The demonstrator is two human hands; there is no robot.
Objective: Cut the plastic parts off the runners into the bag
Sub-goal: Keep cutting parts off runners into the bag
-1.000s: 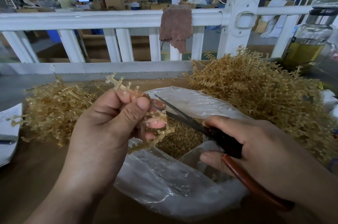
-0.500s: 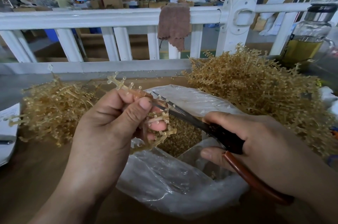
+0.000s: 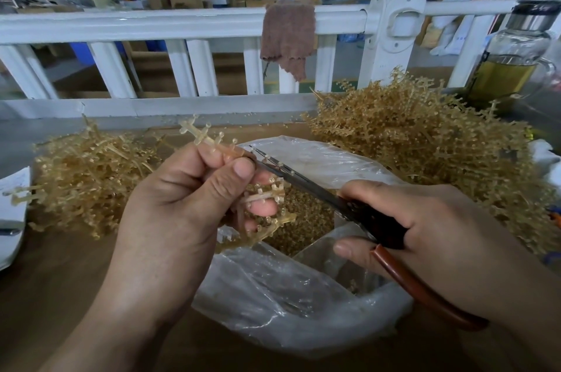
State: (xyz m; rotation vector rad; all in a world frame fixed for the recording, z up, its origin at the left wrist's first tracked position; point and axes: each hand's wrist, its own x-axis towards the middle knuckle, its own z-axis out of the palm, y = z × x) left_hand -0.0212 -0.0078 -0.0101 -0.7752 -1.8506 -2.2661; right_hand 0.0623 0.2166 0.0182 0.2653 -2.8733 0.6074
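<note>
Grips translucent amber plastic runner [image 3: 209, 141] in left hand [image 3: 182, 204], thumb and fingers curled round the stem, long axis slanting from upper left down to lower right, above the mouth of the clear plastic bag [image 3: 288, 305]. Holds dark-bladed scissors with red-brown handles [image 3: 291, 177] in right hand [image 3: 425, 229], fingers wrapped round the handles. Points blades up-left, tips just beside left thumb, across the runner's side branches. Probably calls for a snip there, dropping parts onto small amber cut pieces [image 3: 309, 220] in bag. Finds no readable brand or label; marks on white paper sheet [image 3: 12, 189] at counter [image 3: 45, 280] edge illegible.
</note>
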